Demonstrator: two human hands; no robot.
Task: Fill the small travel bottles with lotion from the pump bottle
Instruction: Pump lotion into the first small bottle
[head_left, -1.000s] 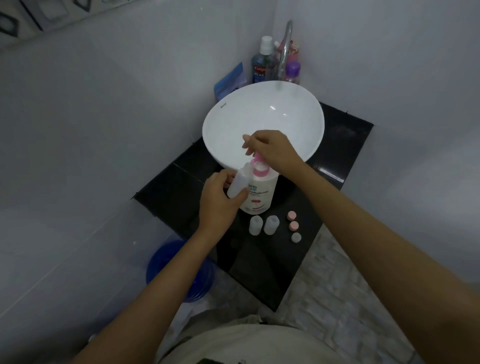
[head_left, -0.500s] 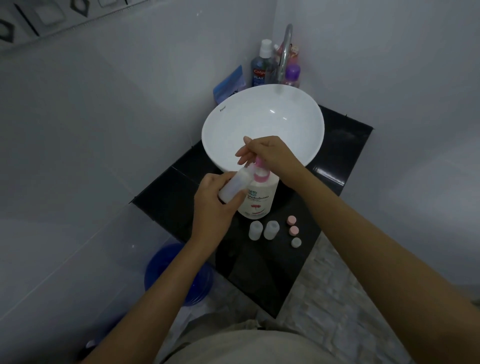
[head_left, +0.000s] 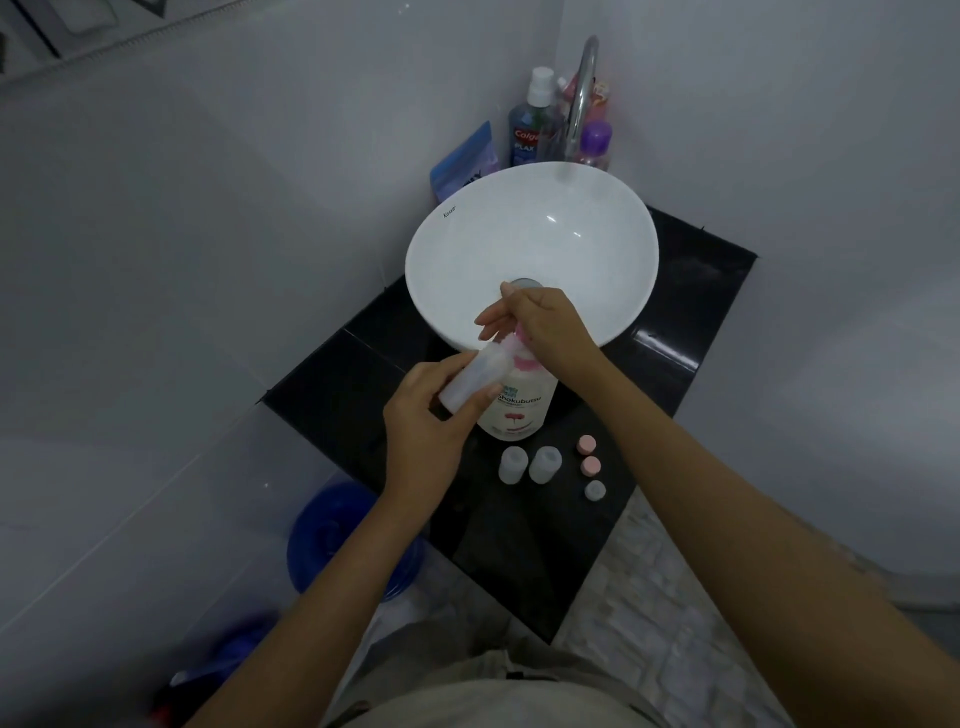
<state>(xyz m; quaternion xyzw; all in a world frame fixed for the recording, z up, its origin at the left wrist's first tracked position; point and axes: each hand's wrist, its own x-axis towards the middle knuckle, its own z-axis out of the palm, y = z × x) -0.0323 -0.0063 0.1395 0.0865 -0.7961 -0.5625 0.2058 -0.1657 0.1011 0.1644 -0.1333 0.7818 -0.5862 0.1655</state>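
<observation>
While tilted at the pink pump, a translucent plastic bottle (head_left: 475, 378) in the curled left hand (head_left: 423, 421).

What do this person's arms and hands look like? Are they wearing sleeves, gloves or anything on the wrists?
Both arms are bare up to the picture's edge: no sleeves show. The left hand and the right hand have no gloves, and I see no rings, watch or bracelet. A faint dark mark shows on the right forearm; I cannot tell what it is.

Pump bottle (head_left: 519, 410) reads "Shokubutsu", basin rim (head_left: 450, 212) perhaps "Kassa", mouthwash (head_left: 525, 141) "Colgate Plax".
</observation>
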